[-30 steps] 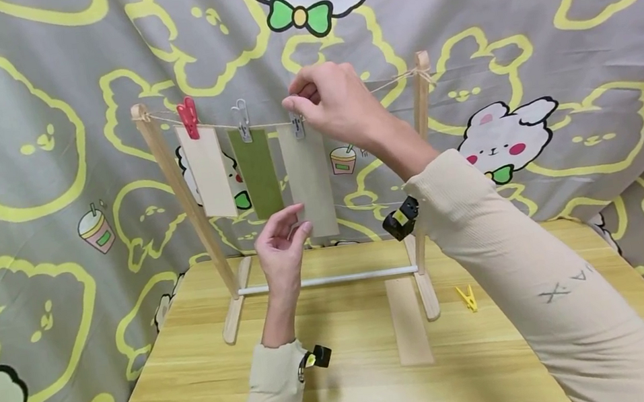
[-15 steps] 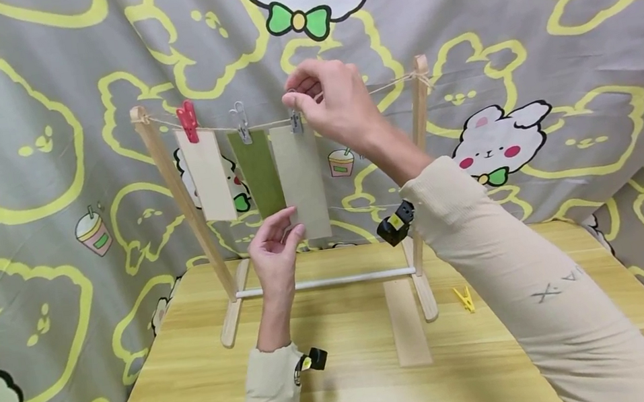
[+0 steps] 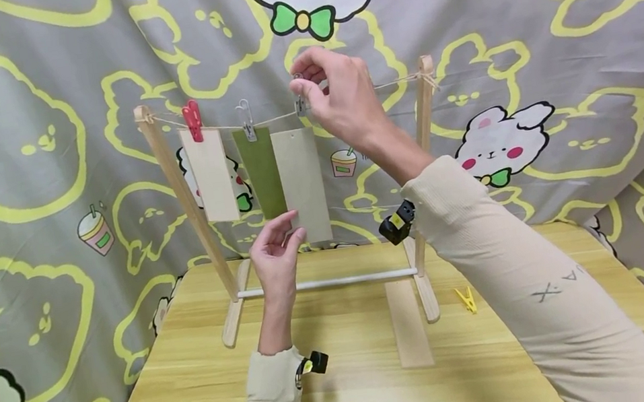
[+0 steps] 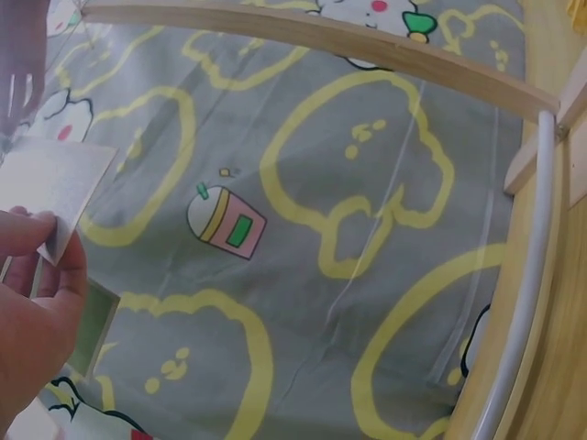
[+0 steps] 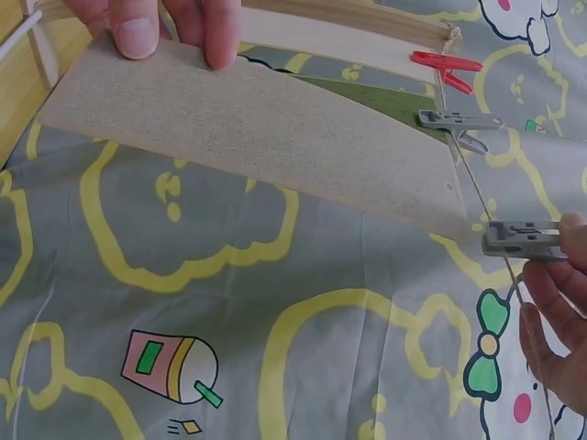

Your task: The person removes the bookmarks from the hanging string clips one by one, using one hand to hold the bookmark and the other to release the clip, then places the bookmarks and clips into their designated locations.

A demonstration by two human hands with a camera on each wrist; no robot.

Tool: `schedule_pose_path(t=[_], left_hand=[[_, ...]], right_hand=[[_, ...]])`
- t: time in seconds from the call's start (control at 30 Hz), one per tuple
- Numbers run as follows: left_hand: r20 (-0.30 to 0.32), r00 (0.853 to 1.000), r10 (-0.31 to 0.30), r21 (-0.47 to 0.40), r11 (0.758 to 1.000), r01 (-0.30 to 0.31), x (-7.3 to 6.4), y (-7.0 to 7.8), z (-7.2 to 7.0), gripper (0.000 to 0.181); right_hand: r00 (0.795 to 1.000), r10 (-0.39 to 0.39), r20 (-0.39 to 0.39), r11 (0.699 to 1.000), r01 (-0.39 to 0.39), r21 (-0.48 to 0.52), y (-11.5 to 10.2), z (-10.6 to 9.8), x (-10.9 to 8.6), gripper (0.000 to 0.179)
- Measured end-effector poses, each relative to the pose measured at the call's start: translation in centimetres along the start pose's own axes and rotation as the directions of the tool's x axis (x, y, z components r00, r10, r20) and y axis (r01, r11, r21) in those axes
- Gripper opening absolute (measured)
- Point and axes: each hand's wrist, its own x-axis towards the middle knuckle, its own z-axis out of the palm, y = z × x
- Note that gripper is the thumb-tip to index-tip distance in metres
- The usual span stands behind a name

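My left hand (image 3: pixel 275 251) pinches the lower left edge of a grey rectangular card (image 3: pixel 303 173). The card stands upright, its top edge with a small hole just under the string. My right hand (image 3: pixel 343 93) pinches the handles of a grey clothespin (image 5: pixel 525 240); in the right wrist view its tip overlaps the string (image 5: pixel 477 194), apart from the card's top end. To the left, a second grey clothespin (image 3: pixel 247 121) holds a green card (image 3: pixel 260 175) and a red clothespin (image 3: pixel 193 121) holds a cream card (image 3: pixel 212 178).
A wooden frame with a left post (image 3: pixel 175 179) and a right post (image 3: pixel 423 106) carries the string. A white rod (image 3: pixel 339 281) joins its feet. On the table (image 3: pixel 360 399) lie a tan card (image 3: pixel 409 325) and a yellow clothespin (image 3: pixel 467 300). Behind hangs a patterned curtain (image 3: pixel 493 15).
The grey clothespin in my right hand has come up off the grey card's top edge. The card has shifted slightly left and down in my left hand.
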Motion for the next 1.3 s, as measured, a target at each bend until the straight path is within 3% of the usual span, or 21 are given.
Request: schedule_pose_path(t=[0.27, 0.53, 1.3], left_hand=[[0.000, 1.000, 0.008, -0.015, 1.000, -0.008, -0.2, -0.1, -0.2, 0.032], [0.015, 1.000, -0.006, 0.012, 1.000, 0.006, -0.5, 0.2, -0.3, 0.035], [0.047, 0.998, -0.037, 0.076, 0.997, 0.034, -1.2, 0.9, -0.3, 0.036]], right_hand=[[0.995, -0.018, -0.093, 1.000, 0.018, -0.001, 0.0, -0.4, -0.2, 0.019], [0.989, 0.000, -0.146, 0.998, 0.010, 0.067, -0.2, -1.2, -0.8, 0.022], [0.987, -0.040, -0.155, 0.985, 0.065, 0.160, 0.5, -2.4, -4.2, 0.032]])
